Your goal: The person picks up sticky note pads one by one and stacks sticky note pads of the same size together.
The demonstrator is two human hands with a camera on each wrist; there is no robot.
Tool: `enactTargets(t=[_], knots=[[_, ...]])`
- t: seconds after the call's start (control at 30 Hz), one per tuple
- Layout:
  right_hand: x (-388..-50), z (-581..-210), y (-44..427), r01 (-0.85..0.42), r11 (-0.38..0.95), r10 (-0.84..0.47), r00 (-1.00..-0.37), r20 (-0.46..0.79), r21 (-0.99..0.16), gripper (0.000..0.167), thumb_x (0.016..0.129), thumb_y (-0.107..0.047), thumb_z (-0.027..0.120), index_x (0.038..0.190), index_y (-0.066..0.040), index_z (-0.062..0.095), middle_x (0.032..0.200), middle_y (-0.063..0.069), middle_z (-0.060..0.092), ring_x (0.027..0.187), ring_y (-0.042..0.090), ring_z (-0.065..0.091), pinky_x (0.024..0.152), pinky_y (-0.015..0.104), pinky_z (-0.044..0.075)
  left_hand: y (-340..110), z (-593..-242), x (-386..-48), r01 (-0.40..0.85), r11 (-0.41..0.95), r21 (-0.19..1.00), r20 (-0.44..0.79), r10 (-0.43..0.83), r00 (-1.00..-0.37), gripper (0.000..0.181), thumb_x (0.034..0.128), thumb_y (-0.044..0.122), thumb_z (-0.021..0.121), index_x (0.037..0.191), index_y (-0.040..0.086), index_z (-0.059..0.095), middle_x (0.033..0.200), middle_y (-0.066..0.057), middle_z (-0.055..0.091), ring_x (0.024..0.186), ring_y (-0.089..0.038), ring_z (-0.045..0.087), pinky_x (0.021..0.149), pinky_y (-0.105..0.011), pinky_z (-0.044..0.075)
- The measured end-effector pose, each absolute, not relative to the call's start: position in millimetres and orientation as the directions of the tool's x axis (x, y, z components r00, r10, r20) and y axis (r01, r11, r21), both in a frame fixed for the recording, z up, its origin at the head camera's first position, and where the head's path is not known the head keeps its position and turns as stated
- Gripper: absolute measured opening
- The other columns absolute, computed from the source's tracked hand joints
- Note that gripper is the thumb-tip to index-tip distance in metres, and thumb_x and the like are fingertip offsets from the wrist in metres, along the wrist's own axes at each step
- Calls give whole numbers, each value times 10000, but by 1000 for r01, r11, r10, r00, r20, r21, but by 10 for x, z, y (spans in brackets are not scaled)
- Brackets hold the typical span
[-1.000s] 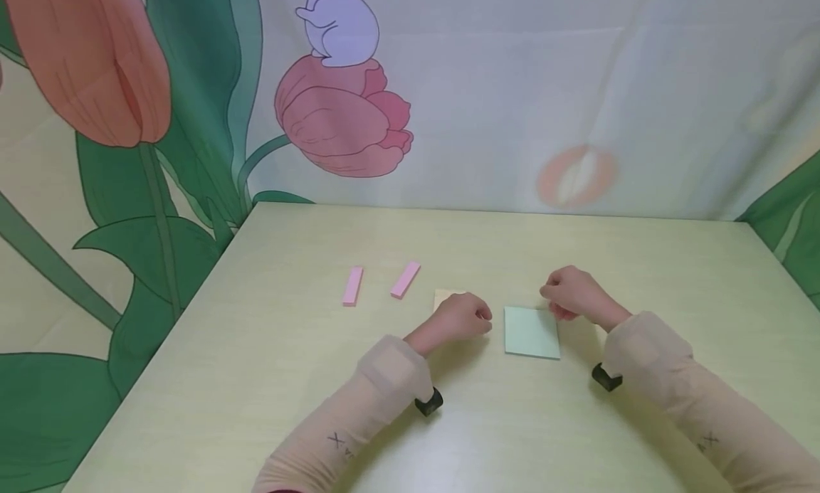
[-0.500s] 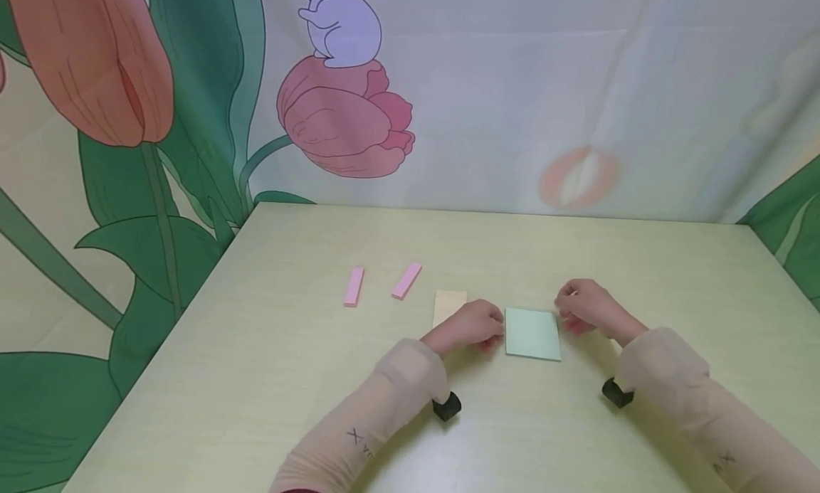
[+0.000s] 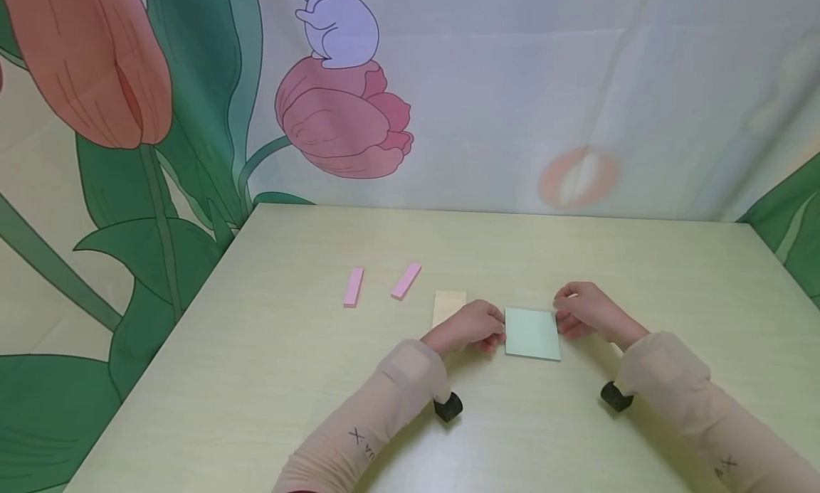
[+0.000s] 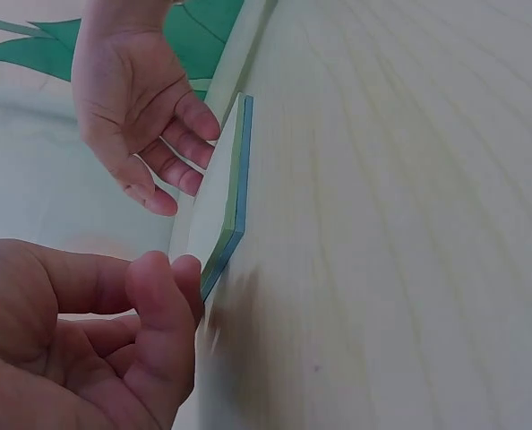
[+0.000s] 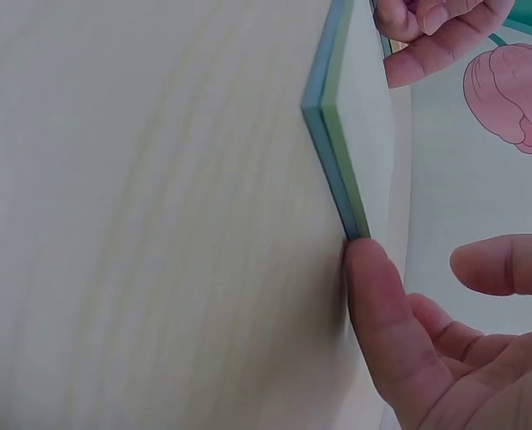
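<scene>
A square stack of sticky notes (image 3: 532,334), pale green on top, lies flat on the table between both hands. Side-on in the left wrist view, the stack (image 4: 223,193) shows a green layer over a blue one. My left hand (image 3: 470,324) is at its left edge, fingers loosely bent, fingertips touching or very near the side. At the opposite edge is my right hand (image 3: 589,311); in the right wrist view one fingertip of this hand (image 5: 454,349) touches the stack's side while another digit stays apart. Neither hand grips the stack.
A pale yellow pad (image 3: 450,306), partly hidden by the left hand, lies left of the stack. Farther left are two pink strips, one nearly upright in view (image 3: 354,287) and one slanted (image 3: 406,281). A printed cloth (image 3: 474,102) hangs behind the table (image 3: 256,379).
Over the last second, my left hand has moved right to the stack's left edge, uncovering more of the yellow pad. My right hand has shifted slightly right and nearer, to the right edge.
</scene>
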State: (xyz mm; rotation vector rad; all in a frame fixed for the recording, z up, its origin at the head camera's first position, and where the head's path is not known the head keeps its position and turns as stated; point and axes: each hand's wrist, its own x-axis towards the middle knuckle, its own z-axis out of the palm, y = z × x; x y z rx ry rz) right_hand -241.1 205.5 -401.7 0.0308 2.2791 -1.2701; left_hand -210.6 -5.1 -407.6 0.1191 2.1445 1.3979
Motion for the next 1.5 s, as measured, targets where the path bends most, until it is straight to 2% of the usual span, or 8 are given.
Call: enactTargets(t=[0.37,0.53,0.7,0.87,1.07,1.33,1.5], knots=[[-2416,-4018,2043,260,578,-221,-862,-455,-773,309,905,-161,401,1128,54,389,885,117,540,619,128,567,601,296,515,-49,-4079,-2089,-207,466,860,-401,369,-839,172,858,9,456,973,-59,564,647,-38,514,504,-95,439,457,-166,423],[-2431,-4004,2040,210,647,-193,-885,-424,-733,320,890,-165,418,1118,59,425,914,149,553,643,141,568,608,298,517,-57,-4073,-2076,-181,485,856,-387,367,-846,159,855,14,463,951,-51,573,618,-32,488,503,-102,443,465,-171,420],[-2446,-3979,2044,156,709,-173,-906,-385,-688,313,873,-154,429,1080,69,500,819,104,555,651,146,540,615,285,512,-66,-4086,-2078,-141,514,846,-361,357,-862,157,832,17,481,949,-21,578,576,-37,474,486,-119,451,480,-191,418],[-2421,-3982,2044,155,729,-168,-904,-393,-667,270,859,-116,418,991,75,557,698,51,534,620,141,523,598,276,505,-63,-4114,-2067,-115,540,834,-339,337,-879,209,811,16,479,995,-14,573,657,-40,527,548,-120,482,515,-190,418],[-2359,-4020,2028,152,750,-170,-896,-410,-643,199,842,-68,424,866,65,570,672,68,574,577,142,549,566,281,505,-47,-4116,-2008,-68,592,803,-294,295,-909,271,819,34,503,1077,-16,567,786,-45,592,631,-116,494,545,-182,378],[-2312,-4076,2021,145,750,-191,-886,-422,-645,177,825,-40,423,795,51,572,602,62,574,507,140,566,512,283,504,-23,-4160,-1990,-111,519,847,-289,275,-917,230,817,-2,534,1036,-47,584,790,-66,614,621,-103,559,556,-167,432],[-2312,-4068,2011,139,762,-202,-877,-435,-633,193,835,-54,425,818,52,585,607,61,578,504,140,566,511,283,503,-27,-4138,-1982,-114,520,847,-293,276,-915,243,818,-6,526,1050,-52,583,810,-79,625,630,-107,568,576,-172,448]])
